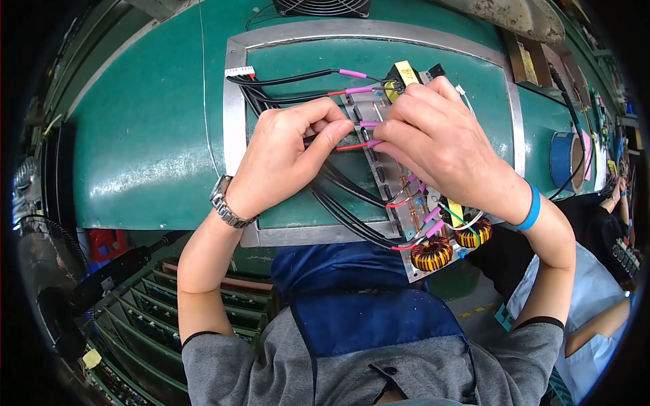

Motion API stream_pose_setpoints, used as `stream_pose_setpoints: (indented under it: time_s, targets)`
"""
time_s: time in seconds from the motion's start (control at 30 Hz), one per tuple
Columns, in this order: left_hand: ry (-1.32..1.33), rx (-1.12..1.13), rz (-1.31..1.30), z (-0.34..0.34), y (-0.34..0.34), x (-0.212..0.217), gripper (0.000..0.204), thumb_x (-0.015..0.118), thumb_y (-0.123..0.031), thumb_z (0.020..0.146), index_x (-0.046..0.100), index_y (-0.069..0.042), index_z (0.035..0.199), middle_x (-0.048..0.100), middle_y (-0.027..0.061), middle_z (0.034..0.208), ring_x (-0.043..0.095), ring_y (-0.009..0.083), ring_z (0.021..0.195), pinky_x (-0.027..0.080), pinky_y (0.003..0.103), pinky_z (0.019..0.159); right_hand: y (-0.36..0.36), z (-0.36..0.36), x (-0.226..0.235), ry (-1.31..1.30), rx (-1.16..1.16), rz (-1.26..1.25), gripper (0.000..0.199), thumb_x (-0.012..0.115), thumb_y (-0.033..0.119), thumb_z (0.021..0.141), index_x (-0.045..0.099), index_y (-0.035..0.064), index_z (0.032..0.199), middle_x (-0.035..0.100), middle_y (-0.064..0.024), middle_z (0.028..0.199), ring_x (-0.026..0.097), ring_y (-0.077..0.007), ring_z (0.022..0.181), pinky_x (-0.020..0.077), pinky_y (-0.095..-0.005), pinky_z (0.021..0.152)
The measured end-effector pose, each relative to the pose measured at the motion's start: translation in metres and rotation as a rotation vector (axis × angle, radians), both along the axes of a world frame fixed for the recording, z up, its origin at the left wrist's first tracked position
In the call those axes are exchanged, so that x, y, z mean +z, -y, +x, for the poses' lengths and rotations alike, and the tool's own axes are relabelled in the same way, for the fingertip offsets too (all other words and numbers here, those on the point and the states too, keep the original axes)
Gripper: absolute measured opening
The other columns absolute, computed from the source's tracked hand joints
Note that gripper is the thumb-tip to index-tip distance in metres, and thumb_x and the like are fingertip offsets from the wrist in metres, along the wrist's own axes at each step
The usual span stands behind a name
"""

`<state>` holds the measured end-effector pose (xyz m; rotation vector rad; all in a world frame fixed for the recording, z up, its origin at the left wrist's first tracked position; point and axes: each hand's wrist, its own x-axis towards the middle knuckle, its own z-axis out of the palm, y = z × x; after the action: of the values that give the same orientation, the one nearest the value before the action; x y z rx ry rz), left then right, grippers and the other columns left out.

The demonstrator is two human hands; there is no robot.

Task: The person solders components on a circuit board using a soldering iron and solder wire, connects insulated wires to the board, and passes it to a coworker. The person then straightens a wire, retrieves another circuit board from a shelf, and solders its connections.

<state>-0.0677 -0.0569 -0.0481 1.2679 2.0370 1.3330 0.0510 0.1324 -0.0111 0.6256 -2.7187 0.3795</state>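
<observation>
A long circuit board (403, 203) lies at a slant, its near end with two copper-wound ring coils (431, 254) reaching past the table's near edge. Black and red cables with purple sleeves (352, 74) run to it from a white connector (240, 71) at the far left. My left hand (284, 145) is closed, thumb and forefinger pinching a black cable left of the board. My right hand (440, 132) curls over the board, its fingertips closed at a purple sleeve (370, 124); they partly hide what they grip. Beyond it stands a yellow-wrapped transformer (404, 73).
A metal frame (233, 135) surrounds the work on the green table (149, 149). At the far edge sits a black fan (321, 7). A blue roll (562, 161) stands at the right. Green racks (156, 311) are below left. Another person's arm (596, 328) shows at lower right.
</observation>
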Motion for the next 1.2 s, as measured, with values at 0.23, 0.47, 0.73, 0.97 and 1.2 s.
stream_pose_setpoints:
  time_s: [0.23, 0.47, 0.73, 0.97, 1.2]
  targets:
    - [0.022, -0.027, -0.041, 0.0, -0.004, 0.005, 0.015, 0.063, -0.012, 0.091, 0.061, 0.002, 0.086, 0.061, 0.0095, 0.065, 0.052, 0.0154, 0.05, 0.042, 0.026, 0.049, -0.003, 0.011, 0.009, -0.014, 0.011, -0.088, 0.022, 0.074, 0.013, 0.071, 0.061, 0.0044, 0.087, 0.052, -0.0051, 0.082, 0.054, -0.0215, 0.08, 0.0391, -0.0348, 0.072]
    - [-0.432, 0.024, 0.242, 0.011, 0.011, 0.014, 0.014, 0.072, -0.01, 0.08, 0.067, -0.003, 0.091, 0.064, 0.0093, 0.085, 0.062, 0.0259, 0.08, 0.05, 0.032, 0.07, -0.041, 0.1, 0.058, 0.331, -0.165, -0.842, 0.022, 0.077, 0.018, 0.069, 0.069, -0.0007, 0.078, 0.064, -0.0067, 0.073, 0.05, -0.0155, 0.058, 0.0373, -0.0279, 0.054]
    - [-0.592, -0.148, 0.108, 0.06, 0.011, 0.028, 0.024, 0.078, -0.015, 0.072, 0.067, -0.005, 0.091, 0.063, 0.007, 0.082, 0.062, 0.0255, 0.081, 0.046, 0.037, 0.078, -0.038, 0.146, 0.059, 0.381, 0.07, -1.423, 0.029, 0.069, 0.029, 0.088, 0.07, 0.0038, 0.074, 0.065, -0.0044, 0.07, 0.055, -0.0145, 0.059, 0.0402, -0.0284, 0.054]
    - [-0.589, -0.077, 0.005, 0.07, 0.015, 0.021, 0.019, 0.076, -0.02, 0.076, 0.069, -0.007, 0.087, 0.061, 0.0041, 0.074, 0.059, 0.0229, 0.069, 0.044, 0.034, 0.067, -0.005, 0.064, 0.037, 0.319, -0.163, -0.529, 0.011, 0.069, 0.004, 0.08, 0.066, -0.0016, 0.089, 0.062, -0.0103, 0.078, 0.06, -0.0241, 0.067, 0.0474, -0.0324, 0.06]
    - [-0.115, -0.022, -0.188, 0.067, 0.015, 0.021, 0.012, 0.073, -0.01, 0.081, 0.066, -0.001, 0.086, 0.063, 0.0085, 0.075, 0.063, 0.0209, 0.065, 0.049, 0.031, 0.059, -0.006, 0.047, 0.019, 0.342, -0.112, -0.343, 0.012, 0.066, 0.003, 0.081, 0.064, -0.0029, 0.091, 0.056, -0.0144, 0.087, 0.06, -0.0343, 0.077, 0.0483, -0.0402, 0.066]
